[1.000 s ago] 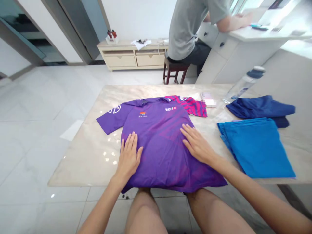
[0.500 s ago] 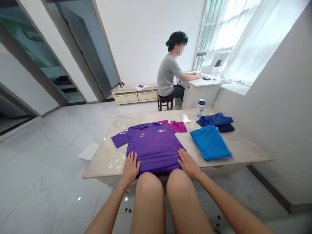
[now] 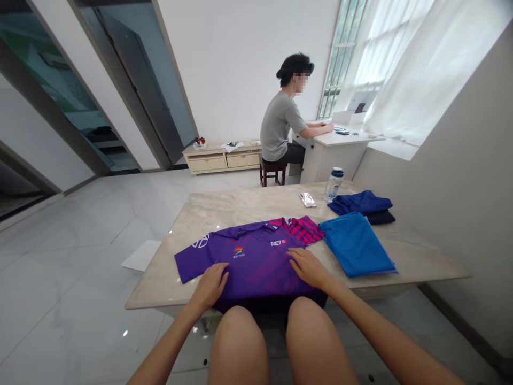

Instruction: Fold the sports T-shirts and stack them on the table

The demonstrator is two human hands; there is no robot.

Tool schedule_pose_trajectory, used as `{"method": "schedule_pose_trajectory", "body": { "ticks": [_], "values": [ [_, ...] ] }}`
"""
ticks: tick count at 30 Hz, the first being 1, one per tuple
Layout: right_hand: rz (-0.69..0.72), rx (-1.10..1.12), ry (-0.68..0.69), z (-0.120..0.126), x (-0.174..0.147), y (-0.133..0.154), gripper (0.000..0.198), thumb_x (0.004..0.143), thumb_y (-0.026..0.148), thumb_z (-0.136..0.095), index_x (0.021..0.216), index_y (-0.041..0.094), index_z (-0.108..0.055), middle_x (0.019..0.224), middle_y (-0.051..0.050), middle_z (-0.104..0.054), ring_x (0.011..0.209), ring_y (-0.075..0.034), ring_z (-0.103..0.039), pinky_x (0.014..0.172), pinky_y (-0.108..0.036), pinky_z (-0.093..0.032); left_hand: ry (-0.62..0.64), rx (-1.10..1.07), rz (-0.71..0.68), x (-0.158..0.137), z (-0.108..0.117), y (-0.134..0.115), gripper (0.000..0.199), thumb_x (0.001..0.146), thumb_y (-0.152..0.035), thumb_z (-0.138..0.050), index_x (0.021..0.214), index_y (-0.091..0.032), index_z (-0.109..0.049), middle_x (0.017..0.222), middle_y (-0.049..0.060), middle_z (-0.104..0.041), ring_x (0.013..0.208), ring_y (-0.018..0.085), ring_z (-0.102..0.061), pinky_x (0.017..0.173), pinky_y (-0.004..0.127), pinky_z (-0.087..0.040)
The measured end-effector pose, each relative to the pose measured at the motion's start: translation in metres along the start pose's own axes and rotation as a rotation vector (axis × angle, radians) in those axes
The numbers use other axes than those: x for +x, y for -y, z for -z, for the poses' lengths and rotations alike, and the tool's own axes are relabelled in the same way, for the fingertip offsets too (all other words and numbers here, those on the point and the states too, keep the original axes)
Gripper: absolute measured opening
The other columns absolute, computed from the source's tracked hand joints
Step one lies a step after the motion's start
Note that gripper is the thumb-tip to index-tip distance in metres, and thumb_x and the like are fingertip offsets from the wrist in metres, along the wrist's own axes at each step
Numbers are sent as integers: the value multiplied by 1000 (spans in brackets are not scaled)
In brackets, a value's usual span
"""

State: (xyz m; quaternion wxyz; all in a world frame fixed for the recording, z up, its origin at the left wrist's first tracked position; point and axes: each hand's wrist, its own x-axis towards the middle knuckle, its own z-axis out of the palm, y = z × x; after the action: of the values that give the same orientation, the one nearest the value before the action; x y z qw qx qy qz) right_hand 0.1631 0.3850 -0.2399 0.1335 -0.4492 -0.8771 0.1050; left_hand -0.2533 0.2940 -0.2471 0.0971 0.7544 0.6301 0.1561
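Note:
A purple short-sleeved jersey (image 3: pixel 252 272) with a collar, chest logos and one pink-and-navy patterned sleeve lies front up, its lower part hanging over the table's near edge by my knees. My left hand (image 3: pixel 211 284) rests on its left side, below the left sleeve, fingers extended and slightly apart. On the opposite side, my right hand (image 3: pixel 309 267) lies on the fabric below the white chest logo, fingers spread. Beside the patterned sleeve is a folded blue garment (image 3: pixel 356 246).
Marble-look table (image 3: pixel 216 200) carries a phone (image 3: pixel 308 200), a clear bottle with blue lid (image 3: pixel 334 184) and folded navy clothes (image 3: pixel 363 203). Beyond it a person (image 3: pixel 282 125) in a grey shirt sits at a white desk (image 3: pixel 340 140). A low cabinet (image 3: pixel 224 160) stands by the wall.
The jersey has slid toward me, more of it now past the near edge. Both hands sit higher up on it, closer to the chest logos. The view has shifted slightly.

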Motion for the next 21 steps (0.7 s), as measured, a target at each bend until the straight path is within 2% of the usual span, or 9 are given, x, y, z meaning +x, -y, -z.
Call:
{"method": "schedule_pose_trajectory", "body": {
  "ticks": [4, 7, 10, 14, 17, 21],
  "values": [
    [11, 8, 13, -52, 73, -20, 54, 112, 36, -46, 157, 13, -64, 169, -21, -54, 157, -35, -53, 130, -55, -44, -6, 27, -34, 62, -44, 15, 56, 113, -41, -38, 158, -16, -59, 167, 17, -59, 157, 31, -55, 133, 55, -42],
    [-2, -23, 47, -71, 124, -39, 61, 113, 39, -43, 164, 9, -57, 175, -23, -45, 164, -36, -42, 134, -57, -37, 33, 81, 15, 112, -57, 30, 61, 114, -43, -36, 162, -12, -57, 172, 19, -52, 165, 32, -44, 139, 57, -31],
    [-67, -98, 21, -67, 175, -56, 66, 115, 44, -38, 168, 8, -51, 178, -21, -41, 168, -36, -35, 138, -56, -28, -8, 141, 65, 162, -46, 49, 64, 114, -47, -35, 165, -15, -55, 177, 17, -45, 168, 31, -37, 141, 56, -23],
    [-167, -198, -109, -52, 230, -71, 72, 116, 52, -30, 176, 12, -38, 183, -16, -33, 171, -34, -27, 139, -55, -21, -128, 203, 149, 215, -21, 68, 71, 114, -53, -34, 175, -17, -41, 184, 14, -33, 171, 33, -29, 141, 59, -19],
    [-297, -210, -114, -56, 233, -69, 78, 116, 56, -28, 176, 7, -34, 183, -18, -31, 171, -36, -26, 139, -58, -20, -105, 214, 197, 220, -23, 65, 72, 114, -54, -32, 176, -17, -39, 184, 14, -32, 172, 33, -28, 141, 60, -18],
    [-414, -166, -6, -73, 193, -43, 76, 115, 48, -31, 174, 1, -35, 183, -21, -29, 172, -35, -23, 140, -54, -17, -3, 212, 285, 183, -41, 48, 71, 114, -48, -29, 176, -14, -39, 184, 15, -31, 172, 33, -27, 141, 59, -17]
  ]
}}
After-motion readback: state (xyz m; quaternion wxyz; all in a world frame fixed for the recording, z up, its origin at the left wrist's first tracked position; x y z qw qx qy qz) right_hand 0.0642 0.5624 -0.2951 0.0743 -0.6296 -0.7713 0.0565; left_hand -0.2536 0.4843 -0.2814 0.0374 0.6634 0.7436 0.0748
